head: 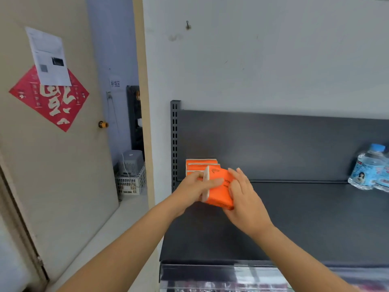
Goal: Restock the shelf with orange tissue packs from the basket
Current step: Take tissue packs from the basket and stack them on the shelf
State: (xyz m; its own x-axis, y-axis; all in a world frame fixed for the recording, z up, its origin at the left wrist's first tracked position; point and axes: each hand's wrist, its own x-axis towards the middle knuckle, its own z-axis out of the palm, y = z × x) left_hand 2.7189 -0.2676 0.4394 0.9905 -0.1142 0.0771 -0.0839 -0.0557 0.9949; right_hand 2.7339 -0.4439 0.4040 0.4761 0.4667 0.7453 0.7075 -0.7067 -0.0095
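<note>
Centre of frame: one orange tissue pack [219, 191] is held tilted just above the dark shelf [305, 218], directly in front of the stacked orange packs [200, 164] standing in the shelf's back left corner. The left hand [194, 186] grips its left end with curled fingers, thumb across the front. The right hand [244, 196] clasps the right end between thumb and nearly straight fingers; water bottles [366, 167] stand at the right edge.

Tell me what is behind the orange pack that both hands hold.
More orange packs are stacked behind it, near the dark back panel. Only their tops show; the held pack and the left hand cover the rest.
</note>
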